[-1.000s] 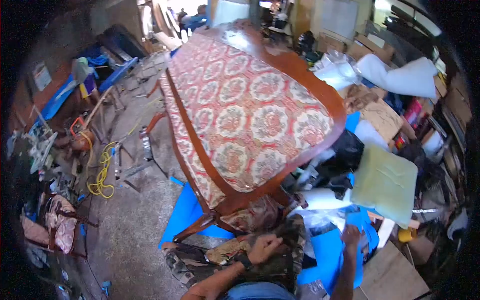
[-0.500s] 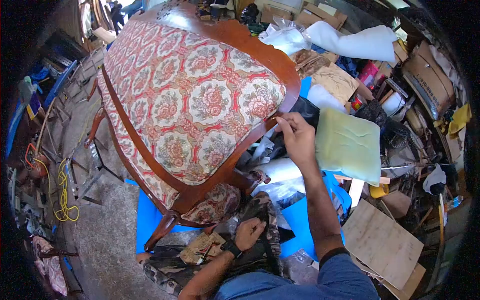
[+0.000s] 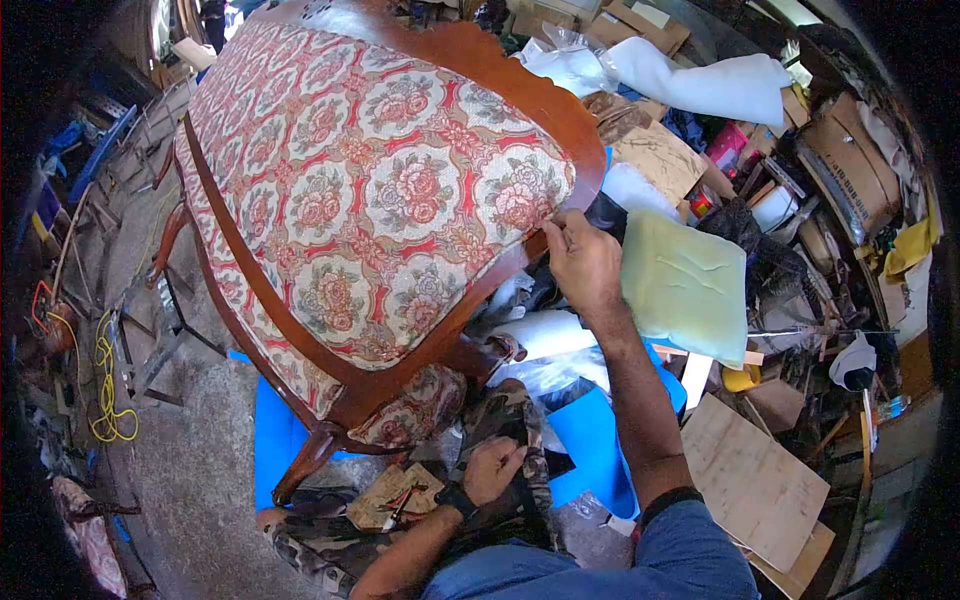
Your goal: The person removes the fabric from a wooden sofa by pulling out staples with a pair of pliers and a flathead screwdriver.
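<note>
Two hands, one sofa [image 3: 375, 185]
Right hand [image 3: 585, 262] pinched closed at the fabric edge; left hand [image 3: 493, 470] curled, grip unclear, over one leg [image 3: 515, 425].

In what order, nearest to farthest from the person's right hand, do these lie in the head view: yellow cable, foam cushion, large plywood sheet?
1. Foam cushion: just right of the right hand.
2. Large plywood sheet: lower right.
3. Yellow cable: far left, on the floor.

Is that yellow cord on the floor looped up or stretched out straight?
Looped, loosely: the yellow cord lies in overlapping turns on the floor.
</note>
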`<state>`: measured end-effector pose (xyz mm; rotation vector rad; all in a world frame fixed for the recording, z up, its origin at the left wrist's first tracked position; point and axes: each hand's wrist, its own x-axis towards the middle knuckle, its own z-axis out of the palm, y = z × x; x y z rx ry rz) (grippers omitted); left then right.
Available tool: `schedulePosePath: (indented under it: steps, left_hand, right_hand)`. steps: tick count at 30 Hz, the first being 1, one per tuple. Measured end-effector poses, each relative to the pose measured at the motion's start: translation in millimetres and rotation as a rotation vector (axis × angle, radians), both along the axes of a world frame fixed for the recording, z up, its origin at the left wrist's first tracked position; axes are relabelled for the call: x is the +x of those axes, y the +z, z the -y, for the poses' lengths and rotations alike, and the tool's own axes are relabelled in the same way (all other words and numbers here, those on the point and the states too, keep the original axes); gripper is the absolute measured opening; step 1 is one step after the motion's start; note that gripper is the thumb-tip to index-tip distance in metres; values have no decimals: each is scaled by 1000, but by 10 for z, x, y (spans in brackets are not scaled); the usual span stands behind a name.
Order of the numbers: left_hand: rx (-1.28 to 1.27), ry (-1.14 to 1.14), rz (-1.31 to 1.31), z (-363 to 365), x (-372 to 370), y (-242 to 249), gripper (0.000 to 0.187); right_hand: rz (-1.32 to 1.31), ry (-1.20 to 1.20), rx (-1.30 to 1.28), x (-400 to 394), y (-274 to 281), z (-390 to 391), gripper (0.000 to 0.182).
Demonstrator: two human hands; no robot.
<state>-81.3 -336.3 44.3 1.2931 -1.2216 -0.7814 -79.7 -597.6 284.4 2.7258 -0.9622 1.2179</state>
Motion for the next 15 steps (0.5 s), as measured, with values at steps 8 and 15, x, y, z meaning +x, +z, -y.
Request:
schedulePosePath:
  steps: [8, 15]
  left_hand:
    - [23, -19, 9, -11, 45, 20, 37]
    - [12, -9, 0, 3, 30, 24, 37]
  right_hand:
    - [-17, 12, -98, 31, -38, 45, 17]
    - [-29, 24, -105, 30, -61, 74, 18]
